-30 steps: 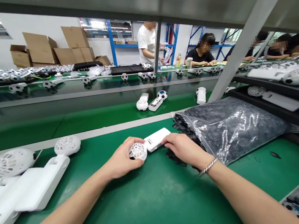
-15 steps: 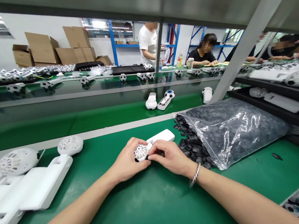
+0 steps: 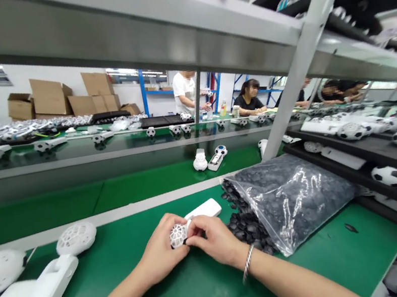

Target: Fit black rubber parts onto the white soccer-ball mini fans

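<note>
A white handheld fan point(image 3: 177, 234) with a round, web-like grille lies over the green table, its white handle point(image 3: 205, 210) pointing away to the right. Curled around the fan's head, my left hand point(image 3: 164, 249) grips it from the left. My right hand point(image 3: 213, 240) wears a twisted silver bracelet point(image 3: 248, 263); its thumb and forefinger are pinched together at the right rim of the head. A dark patch shows on the rim by those fingertips. What the pinch holds, if anything, is hidden. Loose black pieces point(image 3: 249, 229) lie just right of this hand.
A clear plastic bag point(image 3: 294, 193) of black pieces lies on its side at the right. White fans point(image 3: 76, 238) lie at the left. Black trays point(image 3: 341, 154) of fans stand beyond a slanted metal post point(image 3: 296, 80). Co-workers point(image 3: 249, 98) sit and stand across the line.
The camera has tilted up and turned slightly, so the scene sits lower and farther left. Both hands remain at the fan's head in nearly the same hold.
</note>
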`<action>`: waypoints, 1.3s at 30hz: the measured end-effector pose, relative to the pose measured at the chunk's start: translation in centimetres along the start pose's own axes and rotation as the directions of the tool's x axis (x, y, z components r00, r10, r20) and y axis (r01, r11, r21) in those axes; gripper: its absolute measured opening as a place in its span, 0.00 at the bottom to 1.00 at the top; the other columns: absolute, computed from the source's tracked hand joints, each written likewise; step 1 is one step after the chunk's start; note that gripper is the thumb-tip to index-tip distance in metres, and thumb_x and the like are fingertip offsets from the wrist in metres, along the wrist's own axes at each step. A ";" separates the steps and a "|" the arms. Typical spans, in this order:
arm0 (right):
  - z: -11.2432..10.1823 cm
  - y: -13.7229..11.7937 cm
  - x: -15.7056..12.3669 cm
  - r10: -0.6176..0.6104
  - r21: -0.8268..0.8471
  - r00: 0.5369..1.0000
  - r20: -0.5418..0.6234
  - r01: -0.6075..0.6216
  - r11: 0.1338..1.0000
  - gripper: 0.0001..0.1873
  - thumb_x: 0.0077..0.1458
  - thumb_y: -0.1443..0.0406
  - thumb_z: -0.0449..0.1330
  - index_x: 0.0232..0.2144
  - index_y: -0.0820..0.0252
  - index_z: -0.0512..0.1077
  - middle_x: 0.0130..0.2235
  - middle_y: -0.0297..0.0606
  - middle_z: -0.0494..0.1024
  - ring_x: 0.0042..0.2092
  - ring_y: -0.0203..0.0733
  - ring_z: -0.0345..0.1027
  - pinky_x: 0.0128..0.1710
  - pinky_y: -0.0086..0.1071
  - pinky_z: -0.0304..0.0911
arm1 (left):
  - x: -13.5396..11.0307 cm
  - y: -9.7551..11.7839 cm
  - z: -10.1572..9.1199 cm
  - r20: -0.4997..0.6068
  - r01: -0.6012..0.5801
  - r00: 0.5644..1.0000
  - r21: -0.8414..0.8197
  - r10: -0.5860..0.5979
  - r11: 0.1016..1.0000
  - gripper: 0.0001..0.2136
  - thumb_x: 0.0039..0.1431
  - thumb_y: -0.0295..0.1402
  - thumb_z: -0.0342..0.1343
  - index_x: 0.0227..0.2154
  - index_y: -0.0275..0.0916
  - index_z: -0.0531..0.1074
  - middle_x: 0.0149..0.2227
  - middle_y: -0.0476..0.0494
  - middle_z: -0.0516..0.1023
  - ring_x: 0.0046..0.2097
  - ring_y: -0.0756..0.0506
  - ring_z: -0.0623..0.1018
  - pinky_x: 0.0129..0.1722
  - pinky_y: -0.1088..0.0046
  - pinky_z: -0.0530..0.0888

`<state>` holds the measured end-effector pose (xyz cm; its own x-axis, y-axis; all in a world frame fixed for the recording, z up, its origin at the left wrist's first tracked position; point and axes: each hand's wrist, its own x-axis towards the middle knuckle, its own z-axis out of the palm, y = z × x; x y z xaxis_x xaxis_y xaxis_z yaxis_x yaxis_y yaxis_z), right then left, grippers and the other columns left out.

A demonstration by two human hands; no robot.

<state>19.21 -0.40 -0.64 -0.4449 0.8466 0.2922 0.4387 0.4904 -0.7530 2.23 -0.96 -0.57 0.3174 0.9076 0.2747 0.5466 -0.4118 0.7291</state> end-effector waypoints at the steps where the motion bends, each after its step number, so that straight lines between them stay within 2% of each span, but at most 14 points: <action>1: -0.3 -0.1 0.3 -0.023 -0.015 1.000 -0.017 0.023 1.000 0.05 0.47 0.69 0.61 0.29 0.58 0.68 0.31 0.30 0.70 0.32 0.33 0.64 0.33 0.25 0.59 | 1.0 -0.6 -0.5 -0.028 -0.006 1.000 0.013 0.007 1.000 0.15 0.42 0.28 0.52 0.37 0.41 0.64 0.39 0.48 0.66 0.41 0.45 0.70 0.41 0.70 0.68; 3: -1.3 0.1 1.2 -0.051 -0.059 0.997 -0.050 0.048 0.997 0.09 0.47 0.67 0.61 0.33 0.57 0.67 0.35 0.32 0.69 0.36 0.35 0.64 0.35 0.27 0.60 | 3.4 -2.3 -1.7 -0.162 0.006 0.987 0.074 0.006 0.997 0.15 0.44 0.31 0.52 0.38 0.40 0.64 0.40 0.46 0.66 0.43 0.44 0.70 0.43 0.68 0.68; 5: -3.0 0.7 2.6 -0.044 -0.133 0.996 -0.073 0.034 0.991 0.14 0.47 0.64 0.62 0.38 0.57 0.66 0.39 0.35 0.68 0.40 0.37 0.63 0.38 0.28 0.60 | 6.1 -4.5 -2.9 -0.347 0.068 0.938 0.171 -0.004 0.983 0.18 0.46 0.35 0.52 0.43 0.39 0.63 0.44 0.42 0.65 0.47 0.41 0.68 0.47 0.65 0.66; 7: -5.1 2.1 4.8 0.023 -0.255 0.995 -0.098 -0.048 0.966 0.17 0.48 0.61 0.60 0.41 0.57 0.65 0.43 0.38 0.68 0.44 0.39 0.62 0.42 0.30 0.60 | 8.4 -6.9 -3.7 -0.458 0.189 0.888 0.272 -0.045 0.944 0.25 0.48 0.40 0.51 0.50 0.37 0.58 0.50 0.36 0.60 0.53 0.36 0.63 0.50 0.60 0.64; 10: -8.3 5.0 9.0 0.181 -0.429 0.970 -0.160 -0.234 0.873 0.24 0.48 0.58 0.60 0.46 0.61 0.64 0.48 0.43 0.65 0.49 0.41 0.60 0.48 0.32 0.56 | 10.1 -9.8 -3.4 -0.427 0.348 0.889 0.398 -0.165 0.848 0.34 0.49 0.45 0.50 0.57 0.36 0.49 0.59 0.30 0.47 0.58 0.29 0.53 0.50 0.53 0.61; 13: -10.4 8.2 13.7 0.272 -0.499 0.932 -0.239 -0.358 0.790 0.30 0.46 0.58 0.61 0.50 0.65 0.61 0.52 0.49 0.61 0.54 0.46 0.55 0.53 0.35 0.51 | 10.3 -11.1 -2.6 -0.360 0.375 0.908 0.473 -0.213 0.797 0.34 0.52 0.47 0.47 0.58 0.36 0.48 0.61 0.32 0.43 0.59 0.30 0.51 0.51 0.52 0.61; 17: -10.5 11.4 18.5 0.397 -0.543 0.869 -0.294 -0.494 0.679 0.36 0.44 0.55 0.62 0.54 0.60 0.57 0.54 0.49 0.58 0.54 0.52 0.55 0.52 0.43 0.53 | 10.0 -11.0 -2.2 -0.352 0.380 0.910 0.496 -0.219 0.781 0.31 0.53 0.46 0.45 0.57 0.35 0.51 0.60 0.33 0.50 0.59 0.33 0.52 0.50 0.54 0.63; 20: -9.4 12.6 19.7 0.452 -0.572 0.837 -0.308 -0.542 0.615 0.27 0.51 0.57 0.58 0.52 0.59 0.59 0.53 0.45 0.60 0.51 0.49 0.58 0.48 0.47 0.57 | 10.0 -10.9 -2.2 -0.364 0.381 0.907 0.495 -0.212 0.780 0.30 0.52 0.46 0.46 0.57 0.36 0.53 0.59 0.34 0.52 0.59 0.34 0.53 0.50 0.54 0.63; 24: -9.5 12.4 19.5 0.456 -0.598 0.832 -0.315 -0.547 0.586 0.17 0.57 0.62 0.53 0.48 0.61 0.62 0.51 0.42 0.63 0.48 0.45 0.61 0.46 0.46 0.60 | 10.0 -11.1 -2.1 -0.367 0.372 0.907 0.471 -0.206 0.800 0.30 0.52 0.46 0.46 0.56 0.36 0.55 0.59 0.35 0.53 0.58 0.34 0.53 0.50 0.54 0.64; 28: -11.4 9.7 18.4 0.462 -0.555 0.856 -0.232 -0.506 0.660 0.16 0.54 0.63 0.56 0.46 0.62 0.64 0.47 0.41 0.67 0.45 0.43 0.64 0.43 0.43 0.62 | 9.9 -11.1 -2.5 -0.390 0.326 0.910 0.458 -0.143 0.827 0.30 0.51 0.46 0.48 0.55 0.35 0.55 0.58 0.34 0.54 0.58 0.33 0.55 0.49 0.53 0.64; 31: -12.0 6.1 15.4 0.429 -0.449 0.898 -0.096 -0.424 0.786 0.20 0.49 0.64 0.60 0.46 0.57 0.63 0.41 0.37 0.70 0.39 0.39 0.67 0.39 0.35 0.64 | 9.6 -9.7 -2.5 -0.361 0.106 0.929 0.468 0.080 0.878 0.30 0.53 0.46 0.48 0.57 0.38 0.52 0.57 0.37 0.57 0.58 0.35 0.57 0.50 0.56 0.64; 35: -9.2 1.0 8.7 0.260 -0.203 0.949 0.177 -0.224 0.953 0.26 0.39 0.61 0.66 0.44 0.52 0.65 0.41 0.29 0.71 0.38 0.35 0.67 0.35 0.24 0.64 | 8.5 -6.6 -1.5 -0.210 -0.316 0.859 0.498 0.466 0.807 0.34 0.51 0.45 0.52 0.58 0.38 0.47 0.58 0.38 0.57 0.58 0.38 0.58 0.54 0.60 0.60; 37: -7.2 -0.5 5.5 0.063 0.053 0.959 0.275 -0.081 0.995 0.28 0.38 0.59 0.66 0.44 0.55 0.65 0.42 0.32 0.70 0.40 0.37 0.66 0.36 0.25 0.64 | 7.6 -5.1 -0.8 -0.080 -0.443 0.833 0.496 0.548 0.747 0.31 0.50 0.42 0.52 0.55 0.37 0.51 0.55 0.37 0.61 0.55 0.39 0.63 0.53 0.60 0.61; 39: -5.9 -0.7 3.3 -0.010 0.189 0.976 0.219 -0.032 0.981 0.28 0.42 0.57 0.64 0.46 0.57 0.63 0.45 0.36 0.69 0.42 0.38 0.65 0.38 0.27 0.64 | 6.5 -4.1 -0.6 0.016 -0.463 0.849 0.507 0.529 0.727 0.23 0.51 0.39 0.51 0.51 0.38 0.59 0.48 0.40 0.70 0.48 0.40 0.69 0.48 0.63 0.65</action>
<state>22.06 3.29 4.32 -0.6096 0.7756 0.1637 0.2970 0.4150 -0.8600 1.61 6.62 -1.39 0.5707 0.5513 0.6086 0.6436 -0.7606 0.0854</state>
